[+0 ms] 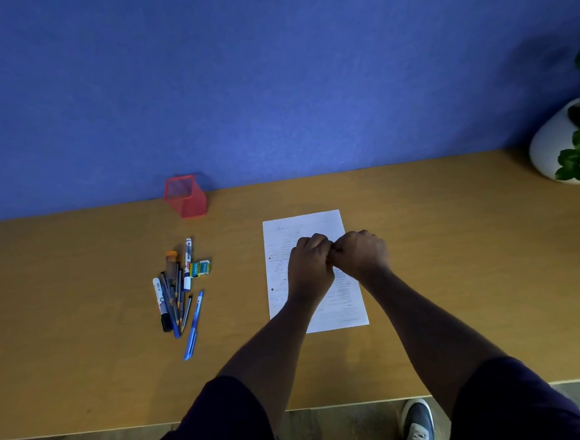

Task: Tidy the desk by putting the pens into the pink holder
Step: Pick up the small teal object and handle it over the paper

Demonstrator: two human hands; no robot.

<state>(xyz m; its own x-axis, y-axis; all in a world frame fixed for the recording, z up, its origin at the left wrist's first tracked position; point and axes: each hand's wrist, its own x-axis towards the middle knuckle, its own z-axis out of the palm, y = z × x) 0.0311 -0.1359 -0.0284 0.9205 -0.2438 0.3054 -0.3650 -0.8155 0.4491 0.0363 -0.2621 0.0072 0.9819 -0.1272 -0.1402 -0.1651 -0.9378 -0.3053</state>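
Note:
The pink mesh holder [186,196] stands at the back of the desk against the blue wall, with nothing visible inside it. A pile of several pens and markers [173,294] lies on the desk in front of it, and a blue pen [194,323] lies at the pile's right edge. Well to the right of the pile, my left hand [309,266] and my right hand [361,254] are both closed into fists, knuckles touching, above a printed sheet. No pen shows in either hand.
A white printed sheet of paper [315,273] lies under my hands. A small green and white box [201,268] sits beside the pens. A white pot with a green plant [561,146] stands at the far right. The desk's front edge [354,404] runs close to me.

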